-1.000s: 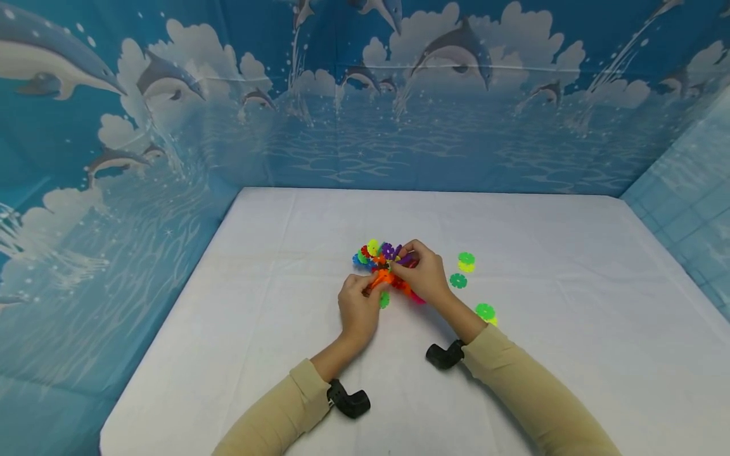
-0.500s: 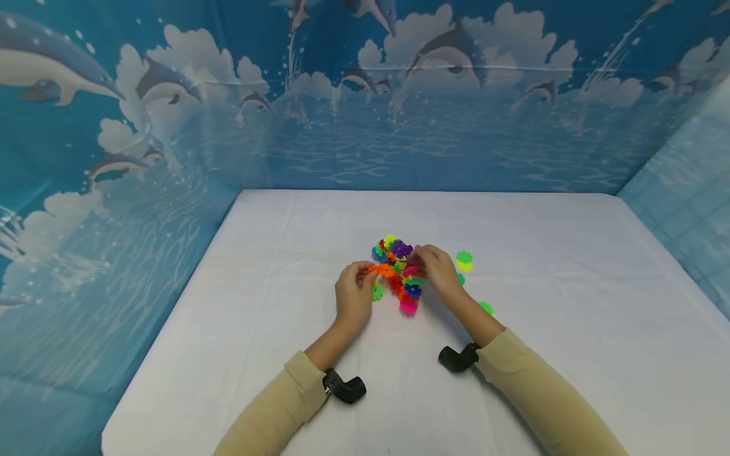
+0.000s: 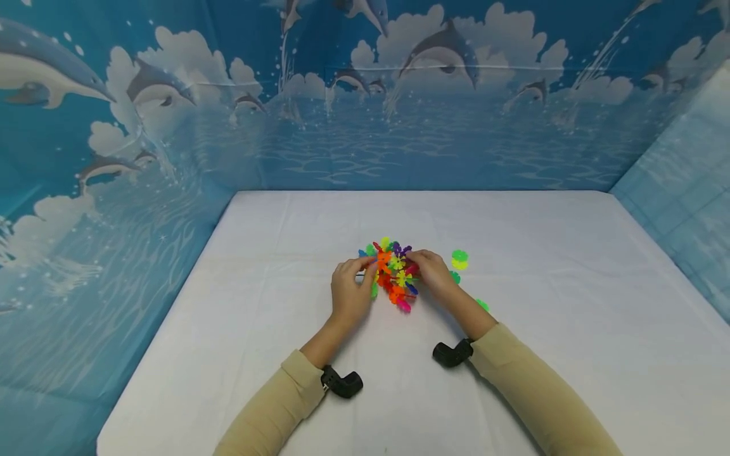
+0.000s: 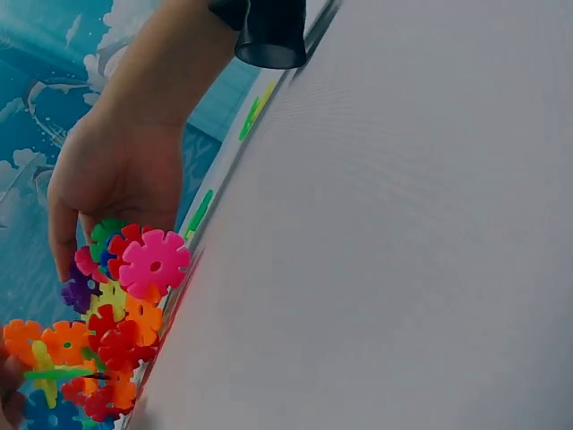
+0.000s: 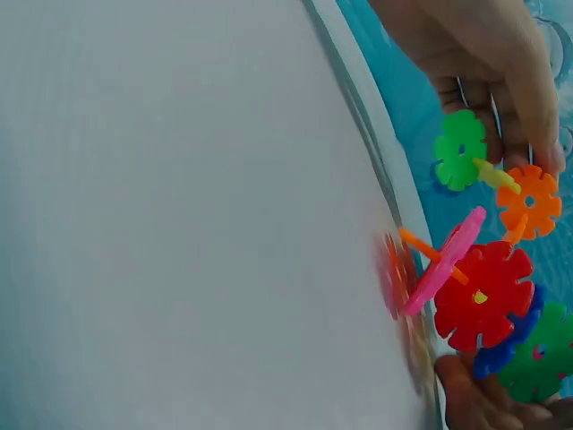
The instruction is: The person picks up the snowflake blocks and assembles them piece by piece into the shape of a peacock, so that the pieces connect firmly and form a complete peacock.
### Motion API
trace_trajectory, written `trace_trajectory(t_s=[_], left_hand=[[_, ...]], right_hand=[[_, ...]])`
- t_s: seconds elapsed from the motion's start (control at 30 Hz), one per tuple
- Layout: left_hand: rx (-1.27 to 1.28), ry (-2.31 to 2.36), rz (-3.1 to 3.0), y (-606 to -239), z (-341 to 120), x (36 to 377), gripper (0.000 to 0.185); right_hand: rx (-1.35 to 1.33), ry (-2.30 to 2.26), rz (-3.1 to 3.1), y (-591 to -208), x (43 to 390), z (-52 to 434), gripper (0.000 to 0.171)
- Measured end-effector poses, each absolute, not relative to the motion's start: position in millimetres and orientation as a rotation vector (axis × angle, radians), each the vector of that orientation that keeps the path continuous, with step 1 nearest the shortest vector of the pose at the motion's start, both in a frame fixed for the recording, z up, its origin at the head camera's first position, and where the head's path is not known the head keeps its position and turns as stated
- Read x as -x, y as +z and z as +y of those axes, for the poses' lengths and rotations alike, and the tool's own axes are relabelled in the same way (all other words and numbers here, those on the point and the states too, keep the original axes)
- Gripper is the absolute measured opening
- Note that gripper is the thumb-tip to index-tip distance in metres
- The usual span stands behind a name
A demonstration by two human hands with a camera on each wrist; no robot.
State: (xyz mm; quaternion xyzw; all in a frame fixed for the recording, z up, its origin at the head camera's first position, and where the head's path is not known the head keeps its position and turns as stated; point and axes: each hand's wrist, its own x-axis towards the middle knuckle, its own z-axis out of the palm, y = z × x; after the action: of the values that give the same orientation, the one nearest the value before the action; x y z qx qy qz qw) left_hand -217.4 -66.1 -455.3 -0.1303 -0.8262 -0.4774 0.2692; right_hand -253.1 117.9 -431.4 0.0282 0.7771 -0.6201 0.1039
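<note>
A cluster of interlocking plastic flower discs [image 3: 393, 277] in orange, red, yellow, purple, pink, green and blue stands between both hands. My left hand [image 3: 350, 292] pinches its left side with thumb and fingertips. In the right wrist view those fingertips meet an orange disc [image 5: 528, 202], beside a green disc [image 5: 461, 150] joined by a yellow one. On the other side, my right hand [image 3: 438, 277] grips the cluster near the purple and dark pink discs. A pink disc [image 4: 155, 265] forms the near end. The right fingertips [image 5: 470, 399] are partly hidden behind discs.
Loose discs lie right of the right hand: a green disc [image 3: 460, 255] overlapping a yellow disc [image 3: 459, 265], and a green disc [image 3: 482, 304] nearer the forearm. A white cloth [image 3: 296, 234] covers the table. Dolphin-print curtains [image 3: 353, 145] hang behind and at the sides.
The cluster has been turned, and its pink end now points toward me. My right hand has come down from over the top to the right side; the left hand has shifted slightly left.
</note>
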Motion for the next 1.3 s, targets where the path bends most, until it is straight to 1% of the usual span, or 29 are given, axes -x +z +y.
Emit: trace_trajectory(t_s=[0.17, 0.3, 0.53, 0.67, 0.83, 1.1, 1.17, 1.3], left_hand=[[0.449, -1.272, -2.204, -452.9, -60.5, 217.6, 0.024], [0.541, -1.212, -2.189, -448.4, -51.2, 216.5, 0.025], [0.783, -1.050, -2.177, -438.3, -25.1, 210.2, 0.018], [0.980, -0.989, -2.343, -438.6, -5.8, 207.0, 0.014], [1.177, -0.850, -2.687, -443.3, 21.7, 206.7, 0.019], [1.184, -0.520, -2.917, -444.1, 62.1, 210.4, 0.038], [1.172, -0.511, -2.936, -445.3, 69.7, 212.2, 0.040], [1.144, -0.552, -2.971, -448.7, 80.9, 216.0, 0.036]], right_hand=[[-0.072, -1.645, 2.466, -431.6, 256.7, 131.7, 0.048], [-0.073, -1.536, 2.538, -429.6, 259.0, 145.0, 0.045], [-0.030, -1.526, 2.589, -418.8, 253.6, 181.1, 0.041], [0.031, -1.516, 2.640, -418.0, 244.7, 207.6, 0.041], [0.105, -1.362, 2.673, -417.8, 232.0, 237.6, 0.039], [0.301, -1.103, 2.539, -418.2, 217.2, 270.7, 0.024], [0.319, -1.080, 2.510, -418.0, 213.3, 273.9, 0.025], [0.324, -1.030, 2.497, -418.6, 206.5, 274.3, 0.036]])
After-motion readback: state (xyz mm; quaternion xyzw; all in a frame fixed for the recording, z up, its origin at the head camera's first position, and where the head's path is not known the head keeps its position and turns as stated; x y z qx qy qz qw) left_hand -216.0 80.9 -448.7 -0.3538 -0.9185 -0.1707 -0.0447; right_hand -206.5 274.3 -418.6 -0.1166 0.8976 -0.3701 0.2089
